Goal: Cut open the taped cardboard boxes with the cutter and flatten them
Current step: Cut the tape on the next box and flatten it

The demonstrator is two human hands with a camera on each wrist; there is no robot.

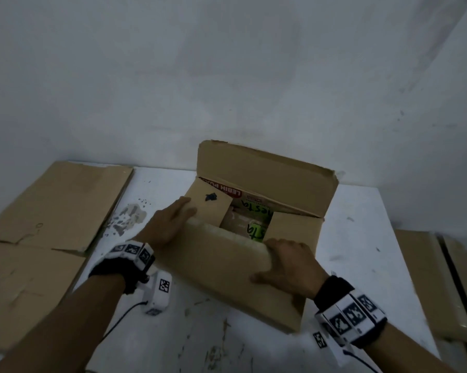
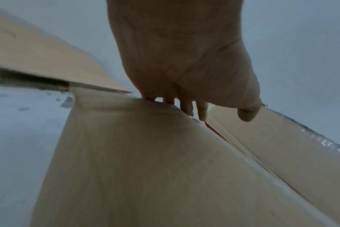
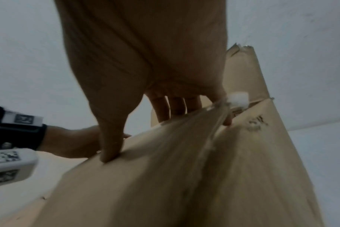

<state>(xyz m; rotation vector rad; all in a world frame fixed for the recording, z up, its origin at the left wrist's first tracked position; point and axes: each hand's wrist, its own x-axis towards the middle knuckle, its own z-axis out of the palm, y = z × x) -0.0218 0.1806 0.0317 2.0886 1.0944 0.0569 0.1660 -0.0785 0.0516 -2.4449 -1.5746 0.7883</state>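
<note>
The cardboard box (image 1: 254,238) stood on the white table (image 1: 361,251), near its middle and hard against the wall (image 1: 227,63), with its top already opened: the far flap (image 1: 264,170) stood upright, and printed packets (image 1: 250,214) showed inside. Left of the box lay flattened cardboard (image 1: 46,224), and more cardboard (image 1: 442,278) lay right of it, so I judged some of the work done while this box was cut open but not yet emptied or flattened. No cutter showed in any view.

The near flap (image 1: 227,251) was what both hands held. The left hand (image 1: 167,224) gripped that flap's left end, fingers (image 2: 186,107) curled over its edge. The right hand (image 1: 286,262) gripped the flap's right end, fingers (image 3: 177,106) hooked over the taped edge and thumb (image 3: 109,145) pressed on the outer face.

Only the head view showed the packets and the flattened pieces. The wrist views alone showed the fingers wrapped over the edge, and the right wrist view showed a tuft of white tape (image 3: 239,98) at the box corner.
</note>
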